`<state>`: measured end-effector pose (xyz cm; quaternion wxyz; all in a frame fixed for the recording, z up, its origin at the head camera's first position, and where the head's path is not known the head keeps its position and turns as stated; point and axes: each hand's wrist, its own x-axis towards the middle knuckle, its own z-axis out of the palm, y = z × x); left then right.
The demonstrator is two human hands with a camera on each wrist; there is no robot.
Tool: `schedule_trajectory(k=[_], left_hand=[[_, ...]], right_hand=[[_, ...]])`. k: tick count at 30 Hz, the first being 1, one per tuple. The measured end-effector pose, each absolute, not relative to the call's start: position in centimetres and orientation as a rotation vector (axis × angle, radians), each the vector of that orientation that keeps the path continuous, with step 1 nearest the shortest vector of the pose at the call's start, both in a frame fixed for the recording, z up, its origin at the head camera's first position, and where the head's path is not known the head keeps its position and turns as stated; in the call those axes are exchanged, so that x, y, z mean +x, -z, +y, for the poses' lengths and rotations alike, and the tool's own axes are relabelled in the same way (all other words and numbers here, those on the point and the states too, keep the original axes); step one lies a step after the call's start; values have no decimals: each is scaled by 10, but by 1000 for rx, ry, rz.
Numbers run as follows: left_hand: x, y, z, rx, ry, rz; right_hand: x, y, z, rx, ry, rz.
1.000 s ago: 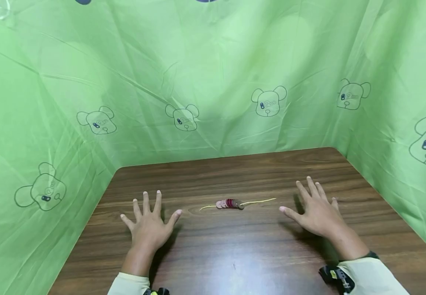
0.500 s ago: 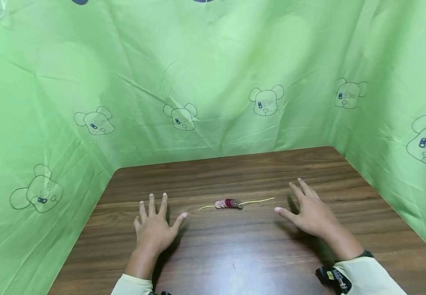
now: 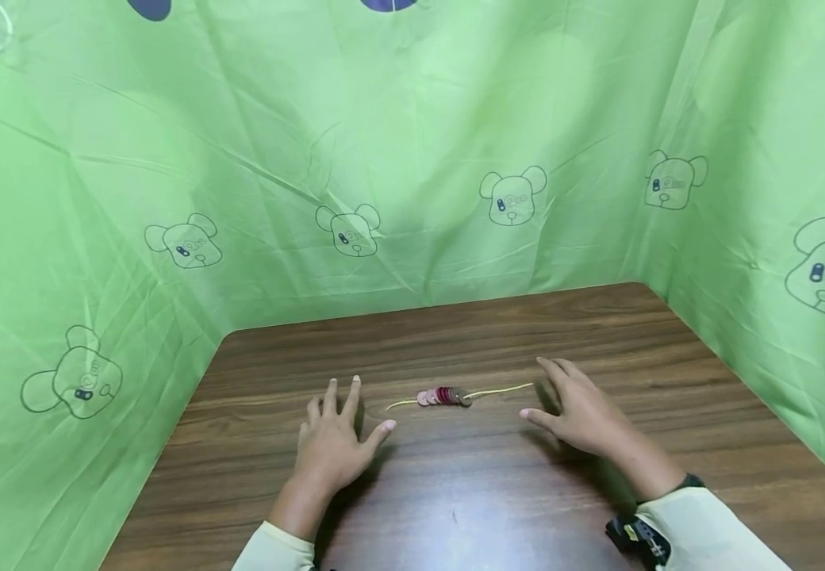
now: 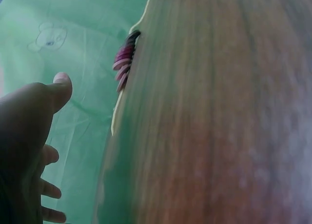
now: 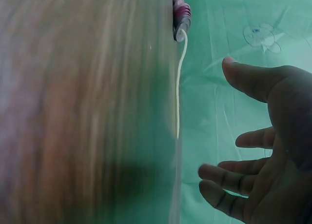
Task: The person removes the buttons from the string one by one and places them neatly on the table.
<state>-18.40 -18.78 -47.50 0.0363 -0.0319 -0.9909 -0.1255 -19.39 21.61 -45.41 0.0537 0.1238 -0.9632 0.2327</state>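
A row of round discs like buttons [image 3: 444, 396], pink, dark red and grey-brown, lies threaded on a yellow cord [image 3: 501, 391] in the middle of the table. Both cord ends stretch out loose on the wood. My left hand [image 3: 334, 448], fingers spread and holding nothing, is just left of the cord's left end. On the other side, my right hand [image 3: 587, 416] hovers near the cord's right end with relaxed fingers and nothing in them. Both wrist views show the thumbs apart from the discs [image 4: 125, 60] and the cord [image 5: 179, 87].
The brown wood-grain table [image 3: 455, 492] reflects a bright patch of light at its front. Green cloth [image 3: 412, 143] with printed bear heads hangs behind the table and along both sides.
Both hands have moved inward toward the cord, the left one to the right and the right one to the left. Their fingers are less widely spread. The threaded discs stay in place.
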Motion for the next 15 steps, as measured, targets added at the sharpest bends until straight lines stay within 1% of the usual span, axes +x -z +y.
schedule_trajectory(k=[11,15], left_hand=[[-202,478,-176,-253,560,-3020],[-207,478,-171,-341,708,-3007]], right_hand=[[-203,455,199,457,-745,-2934],[-210,458,192,472,-814,-2954]])
